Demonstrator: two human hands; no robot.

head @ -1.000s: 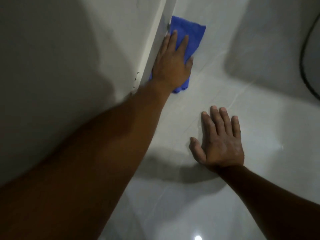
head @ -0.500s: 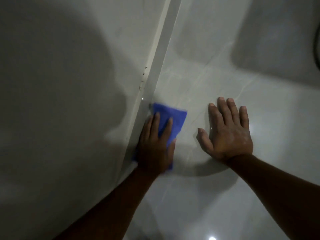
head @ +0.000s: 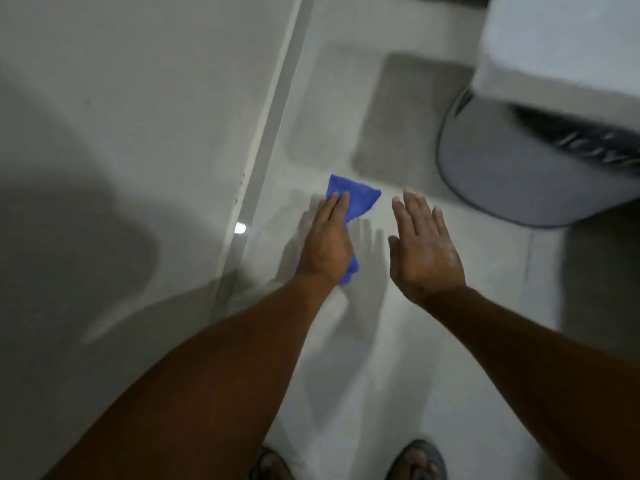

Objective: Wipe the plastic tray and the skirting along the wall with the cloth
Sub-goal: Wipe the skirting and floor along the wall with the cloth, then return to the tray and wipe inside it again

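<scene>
My left hand (head: 327,242) holds a blue cloth (head: 356,197), which sticks out past the fingertips and below the wrist. Hand and cloth hang over the pale floor, a little to the right of the skirting (head: 273,133), a grey strip that runs along the foot of the white wall. The cloth does not touch the skirting. My right hand (head: 424,247) is beside the left one, flat, fingers apart, lifted off the floor and holding nothing. No plastic tray can be made out for certain.
A white appliance (head: 561,46) on a rounded grey base (head: 491,174) stands at the right. A grey mat (head: 405,116) lies on the floor in front of it. Two shoes (head: 419,459) show at the bottom edge. The floor is glossy, with a light glint near the skirting.
The view has pulled back and up. My left hand has drawn the cloth along the skirting toward me and then off it. My right hand has lifted from the floor.
</scene>
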